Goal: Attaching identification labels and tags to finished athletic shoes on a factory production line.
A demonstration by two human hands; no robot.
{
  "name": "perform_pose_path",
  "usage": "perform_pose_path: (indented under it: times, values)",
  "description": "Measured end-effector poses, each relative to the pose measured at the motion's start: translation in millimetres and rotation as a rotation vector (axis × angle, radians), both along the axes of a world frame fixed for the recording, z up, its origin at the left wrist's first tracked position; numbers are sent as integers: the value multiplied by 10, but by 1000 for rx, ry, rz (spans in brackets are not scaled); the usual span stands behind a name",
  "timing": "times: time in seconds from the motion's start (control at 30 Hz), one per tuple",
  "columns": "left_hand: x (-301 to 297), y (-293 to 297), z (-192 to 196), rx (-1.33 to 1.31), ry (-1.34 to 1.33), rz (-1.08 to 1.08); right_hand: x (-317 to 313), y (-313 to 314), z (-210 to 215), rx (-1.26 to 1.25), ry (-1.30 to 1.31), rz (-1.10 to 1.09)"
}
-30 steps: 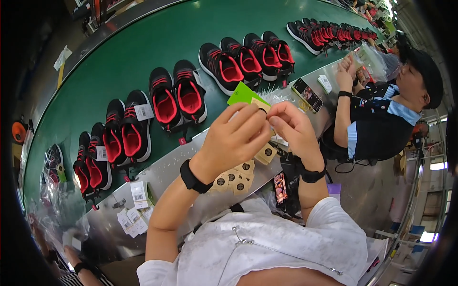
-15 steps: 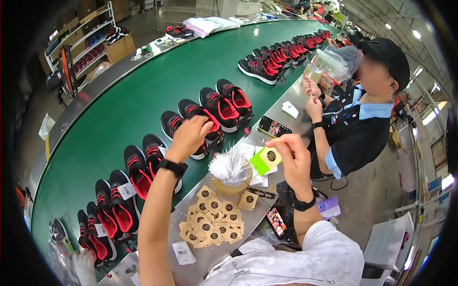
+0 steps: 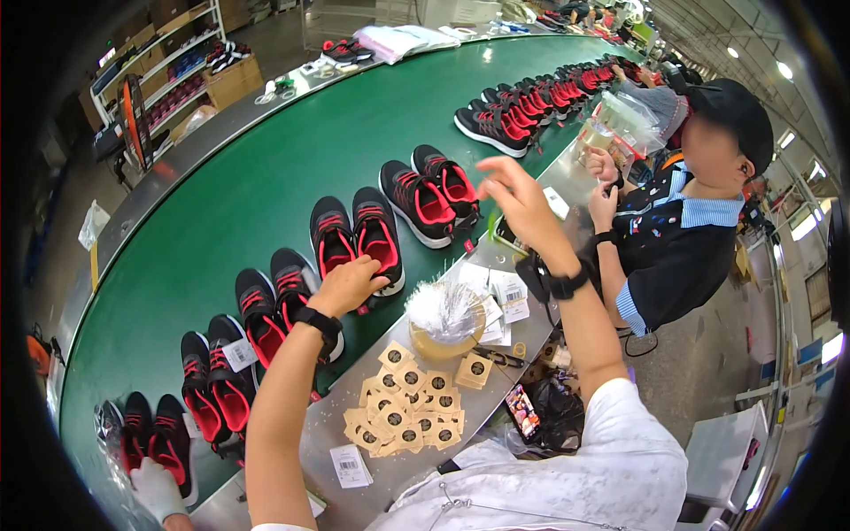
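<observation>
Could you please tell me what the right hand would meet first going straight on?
Most likely the black-and-red shoe just left of the right hand, though depth is unclear.

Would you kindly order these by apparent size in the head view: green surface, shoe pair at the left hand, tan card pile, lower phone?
Green surface
Shoe pair and tan card pile: too alike
Lower phone

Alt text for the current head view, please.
A person's left hand is at the heels of black-and-red sneakers on a green belt, right hand raised nearby. Square tan tags and white strands sit along the metal ledge.
</observation>
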State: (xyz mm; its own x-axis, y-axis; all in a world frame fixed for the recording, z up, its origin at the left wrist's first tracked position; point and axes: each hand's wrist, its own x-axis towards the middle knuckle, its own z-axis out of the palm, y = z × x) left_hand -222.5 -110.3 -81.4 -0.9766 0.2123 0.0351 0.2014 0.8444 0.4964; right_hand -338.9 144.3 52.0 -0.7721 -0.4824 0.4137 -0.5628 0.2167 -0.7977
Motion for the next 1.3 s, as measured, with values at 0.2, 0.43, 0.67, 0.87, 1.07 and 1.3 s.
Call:
perform_pose_path:
  times: [0.2,0.43,0.67,0.87,1.07,1.3]
  values:
    - [102,-69,123,-135,82,-40,-357,-601,-307,637,43,417]
    - [-218,-200,431,45,648,254,-585,-1009,-974,733,-308,503]
    - [-870,-568,-37,253,166,132,-506,-1308,-1215,547,-314,347]
    - [-1011,-716,39,327,-372,173,-508,-1430,-1406,554,-167,301]
    - [-874,-666,118,219,-295,184,-442,-1525,-1460,546,-189,308]
    - [-836,-661,176,76,-237,155,-365,-1589,-1427,526,-108,289]
